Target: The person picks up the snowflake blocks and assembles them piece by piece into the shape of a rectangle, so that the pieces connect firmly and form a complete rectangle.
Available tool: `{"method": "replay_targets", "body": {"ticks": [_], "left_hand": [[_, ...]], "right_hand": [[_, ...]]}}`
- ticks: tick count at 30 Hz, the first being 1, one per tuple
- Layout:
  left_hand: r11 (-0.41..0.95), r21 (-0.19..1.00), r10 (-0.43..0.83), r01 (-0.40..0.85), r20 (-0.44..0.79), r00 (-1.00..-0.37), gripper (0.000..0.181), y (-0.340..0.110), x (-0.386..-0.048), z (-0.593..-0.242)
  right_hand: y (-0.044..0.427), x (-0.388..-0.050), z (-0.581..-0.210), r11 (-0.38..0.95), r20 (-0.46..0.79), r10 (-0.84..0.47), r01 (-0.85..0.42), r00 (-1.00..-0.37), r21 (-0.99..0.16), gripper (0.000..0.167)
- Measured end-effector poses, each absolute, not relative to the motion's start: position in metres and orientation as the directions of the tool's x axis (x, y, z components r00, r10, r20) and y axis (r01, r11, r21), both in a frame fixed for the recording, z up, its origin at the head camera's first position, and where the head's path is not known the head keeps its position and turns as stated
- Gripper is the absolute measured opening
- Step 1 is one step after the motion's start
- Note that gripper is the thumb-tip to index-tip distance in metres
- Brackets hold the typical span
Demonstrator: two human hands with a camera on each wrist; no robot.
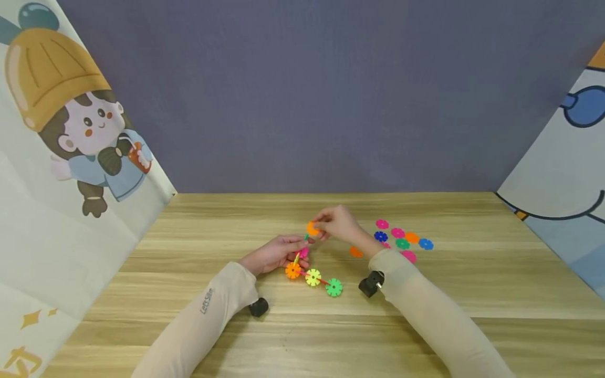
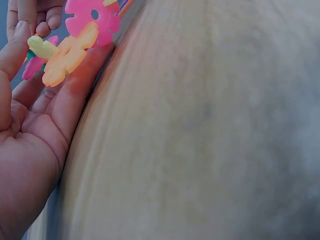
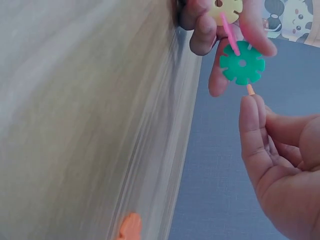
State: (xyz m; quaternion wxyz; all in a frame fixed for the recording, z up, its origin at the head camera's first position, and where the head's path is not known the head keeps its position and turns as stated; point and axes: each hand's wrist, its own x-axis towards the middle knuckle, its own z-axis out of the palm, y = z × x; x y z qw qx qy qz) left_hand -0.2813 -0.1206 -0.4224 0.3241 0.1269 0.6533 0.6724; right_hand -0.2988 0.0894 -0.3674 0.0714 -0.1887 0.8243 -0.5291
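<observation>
My left hand (image 1: 274, 253) holds a chain of notched plastic discs joined edge to edge. A green disc (image 3: 242, 63) stands at its upper end, linked to a pink disc (image 1: 303, 252) between the left fingers. From there the chain runs down to an orange disc (image 1: 292, 271), a yellow disc (image 1: 313, 277) and a light green disc (image 1: 333, 287). In my right hand (image 1: 339, 223), thumb and fingertips pinch another orange disc (image 1: 312, 228). Its edge meets the green disc's rim in the right wrist view; whether the slots interlock I cannot tell.
Loose discs lie on the wooden table (image 1: 208, 220) right of the hands, among them a dark blue disc (image 1: 381, 237), a light blue disc (image 1: 426, 244) and several pink ones. One orange loose disc (image 1: 356, 252) is near the right forearm. A dark panel (image 1: 331, 105) rises behind the table.
</observation>
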Motion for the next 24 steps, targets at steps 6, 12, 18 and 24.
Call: {"method": "replay_targets", "body": {"ticks": [6,12,18,24], "left_hand": [[0.073,0.961,0.618,-0.267,-0.254,-0.744,0.044,-0.1223,-0.2824,-0.4194],[0.081,0.961,0.613,-0.265,-0.258,-0.747,0.044,-0.1227,-0.2809,-0.4192],[0.077,0.964,0.596,-0.256,-0.250,-0.763,0.042,-0.1209,-0.2804,-0.4215],[0.081,0.968,0.607,-0.238,-0.237,-0.759,0.039,-0.1207,-0.2794,-0.4240]], "right_hand": [[0.0872,-0.2974,-0.3649,0.371,0.072,-0.407,-0.236,-0.911,-0.898,0.015],[0.0840,-0.2985,-0.3669,0.405,0.077,-0.436,-0.272,-0.897,-0.873,0.015],[0.0837,-0.3001,-0.3703,0.434,0.084,-0.440,-0.294,-0.894,-0.851,0.014],[0.0837,-0.2978,-0.3715,0.446,0.091,-0.450,-0.313,-0.888,-0.839,0.013]]}}
